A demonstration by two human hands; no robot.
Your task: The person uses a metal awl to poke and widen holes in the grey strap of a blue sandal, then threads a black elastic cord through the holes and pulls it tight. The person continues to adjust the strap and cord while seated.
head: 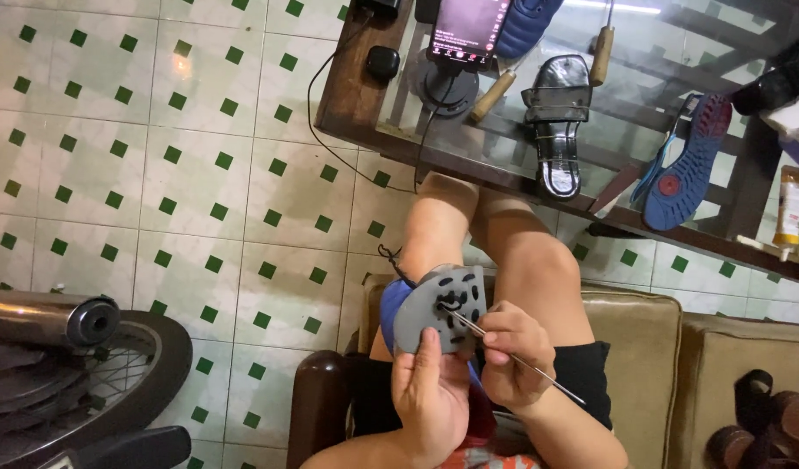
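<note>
Only the head view here, looking down at a person sitting on a tan cushioned seat [643, 321] with bare knees up near a glass-topped table [521, 174]. The left hand [430, 391] is wrapping closed around the lower end of a grey shoe sole [441, 306], thumb pressing up its face, holding it over the lap with the tread facing up. The right hand [512, 356] is pinching shut on a thin metal awl [512, 354], its tip sitting right at one of the dark holes in the sole.

Looks to me like the stitching step is underway, the awl working a thread through the sole. The next move is probably calling for a steady push or pull straight through that hole while the left hand is bracing.

The sole is looking like matte rubber, oval with round lugs and a blue layer showing under its edge, a dark thread [389, 257] trailing off the top. On the table a shiny black sandal [557, 122], a blue sole with a red spot [688, 165], wooden-handled tools [601, 52] and a phone on a stand [464, 35] are lying about. The floor is cream tile with green squares [199, 174], and a bike wheel [95, 382] is sitting lower left
</note>
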